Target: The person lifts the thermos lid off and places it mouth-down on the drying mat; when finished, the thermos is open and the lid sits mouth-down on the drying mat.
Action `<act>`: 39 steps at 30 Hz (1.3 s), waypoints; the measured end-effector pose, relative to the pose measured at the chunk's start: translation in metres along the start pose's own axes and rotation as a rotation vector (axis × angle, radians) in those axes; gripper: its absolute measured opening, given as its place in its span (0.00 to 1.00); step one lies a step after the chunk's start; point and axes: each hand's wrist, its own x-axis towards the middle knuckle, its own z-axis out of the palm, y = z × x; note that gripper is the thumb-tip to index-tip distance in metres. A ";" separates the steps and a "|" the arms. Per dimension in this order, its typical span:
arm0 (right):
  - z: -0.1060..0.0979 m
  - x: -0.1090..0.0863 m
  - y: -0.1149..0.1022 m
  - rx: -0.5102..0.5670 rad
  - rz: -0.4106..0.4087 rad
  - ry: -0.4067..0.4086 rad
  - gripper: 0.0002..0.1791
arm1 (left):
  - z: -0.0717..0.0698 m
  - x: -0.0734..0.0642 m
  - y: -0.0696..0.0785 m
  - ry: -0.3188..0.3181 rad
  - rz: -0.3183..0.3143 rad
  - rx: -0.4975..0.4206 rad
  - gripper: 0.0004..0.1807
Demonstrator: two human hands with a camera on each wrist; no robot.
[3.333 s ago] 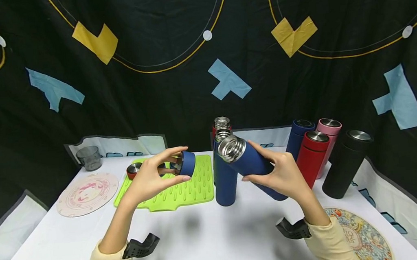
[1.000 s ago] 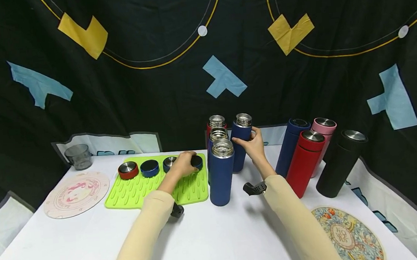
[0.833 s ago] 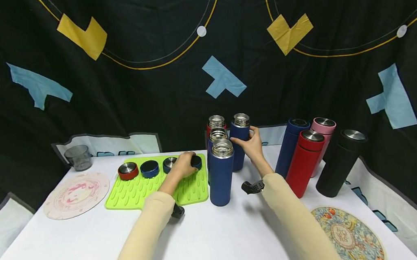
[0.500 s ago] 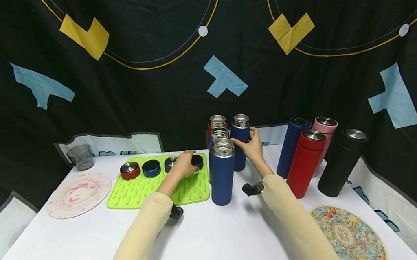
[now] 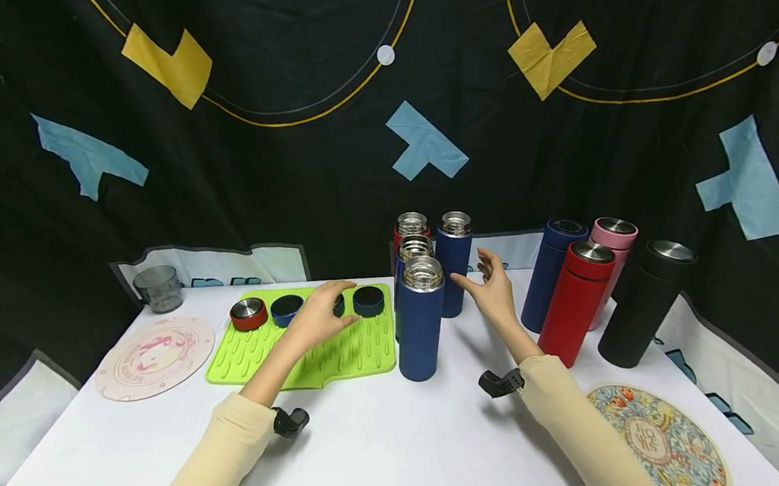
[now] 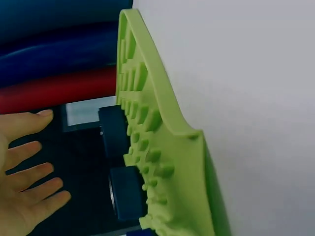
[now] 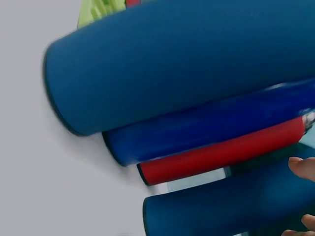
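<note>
My left hand (image 5: 316, 314) is above the green mat (image 5: 364, 355), fingers spread and holding nothing; the left wrist view also shows the hand (image 6: 22, 182) bare. On the mat lie several bottle lids: a red lid (image 5: 248, 313), a blue lid (image 5: 287, 309), a dark blue lid (image 5: 369, 302) and one partly hidden behind my left hand. My right hand (image 5: 498, 292) is just right of an uncapped blue thermos bottle (image 5: 456, 268), thumb and fingers apart. Left of it, a row of uncapped bottles stands upright: a front blue bottle (image 5: 420, 332), a glossy blue bottle (image 7: 211, 120) and a red bottle (image 7: 221, 155).
Capped bottles stand at the right: a blue one (image 5: 551, 276), a red one (image 5: 576, 308), a pink one (image 5: 614, 234) and a black one (image 5: 642, 315). A floral round placemat (image 5: 652, 440) lies at front right. At left are a pink placemat (image 5: 156, 360) and a grey glass (image 5: 158, 288).
The tilted blue bottle was stood behind the others, and its lid set on the mat. Since then both hands have let go; the left drew back leftward, the right moved off to the right.
</note>
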 end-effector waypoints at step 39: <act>-0.142 -0.090 -0.048 -0.277 -0.432 0.259 0.42 | -0.045 -0.109 -0.056 -0.263 -0.131 -0.013 0.37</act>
